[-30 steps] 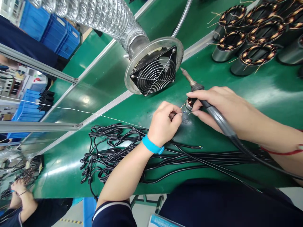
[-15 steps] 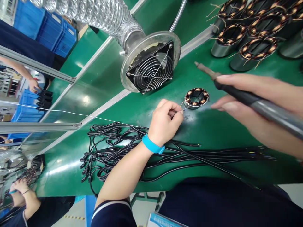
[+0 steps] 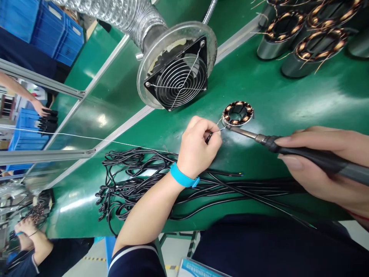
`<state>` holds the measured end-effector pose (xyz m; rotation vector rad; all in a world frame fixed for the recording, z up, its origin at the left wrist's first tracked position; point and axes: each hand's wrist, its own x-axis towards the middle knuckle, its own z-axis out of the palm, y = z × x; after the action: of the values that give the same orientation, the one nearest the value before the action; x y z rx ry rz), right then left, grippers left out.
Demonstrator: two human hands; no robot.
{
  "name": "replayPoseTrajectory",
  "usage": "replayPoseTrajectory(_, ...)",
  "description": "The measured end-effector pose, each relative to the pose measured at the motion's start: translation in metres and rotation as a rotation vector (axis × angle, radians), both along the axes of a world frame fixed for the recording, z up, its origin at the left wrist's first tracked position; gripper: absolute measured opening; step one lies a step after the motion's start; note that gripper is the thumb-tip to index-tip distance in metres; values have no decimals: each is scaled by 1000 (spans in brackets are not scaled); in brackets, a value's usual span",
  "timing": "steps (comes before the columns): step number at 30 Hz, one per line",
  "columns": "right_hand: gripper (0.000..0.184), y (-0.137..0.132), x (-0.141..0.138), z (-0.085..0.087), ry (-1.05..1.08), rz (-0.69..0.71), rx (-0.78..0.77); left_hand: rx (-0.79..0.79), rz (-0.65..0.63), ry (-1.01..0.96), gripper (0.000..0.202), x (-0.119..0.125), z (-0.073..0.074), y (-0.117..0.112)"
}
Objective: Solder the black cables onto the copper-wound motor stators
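Note:
A small ring-shaped motor stator (image 3: 243,118) with copper coils lies on the green bench. Just left of it, my left hand (image 3: 198,142) is closed in a pinch on a thin silvery solder wire (image 3: 222,129), whose end points at the stator's lower left rim. Something black shows between those fingers, too hidden to name. My right hand (image 3: 319,182) grips a soldering iron (image 3: 314,156) like a pen. The iron's tip is at the stator's lower left edge, close to the wire end; I cannot tell whether they touch.
A fume extractor fan (image 3: 181,86) on a foil duct stands behind the stator. Larger stators (image 3: 300,63) are grouped at the upper right. Black cables (image 3: 138,184) lie under my left forearm. A white strand (image 3: 115,142) crosses from the left. Co-workers' hands (image 3: 27,227) show at far left.
My right hand has brought the soldering iron down and left, from above the bench to the stator's edge. My left hand keeps its pinch beside the stator. The view has shifted slightly.

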<state>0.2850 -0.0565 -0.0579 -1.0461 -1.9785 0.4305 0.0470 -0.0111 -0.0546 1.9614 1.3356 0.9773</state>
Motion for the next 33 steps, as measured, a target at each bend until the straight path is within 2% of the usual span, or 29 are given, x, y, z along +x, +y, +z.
replayPoseTrajectory(6, 9, 3, 1, 1, -24, 54, -11, -32, 5, 38, 18, 0, 0, 0)
replayPoseTrajectory(14, 12, -3, -2, -4, 0, 36, -52, -3, 15, 30, 19, 1, 0, 0)
replayPoseTrajectory(19, 16, 3, 1, -4, -44, 51, -5, -25, 16, 60, 19, 1, 1, 0)
replayPoseTrajectory(22, 22, 9, -2, 1, -110, -8, 6, -9, -2, 51, 18, 0, 1, 1)
replayPoseTrajectory(27, 43, 28, -7, 15, -230, 32, 50, -4, -9, 50, 17, -1, 2, 2)
replayPoseTrajectory(30, 40, 44, -11, 26, -275, 8, 26, 2, -6, 40, 17, -1, 3, 2)
replayPoseTrajectory(33, 38, 57, -21, 24, -298, 44, 32, 6, 3, 35, 17, 0, 3, 2)
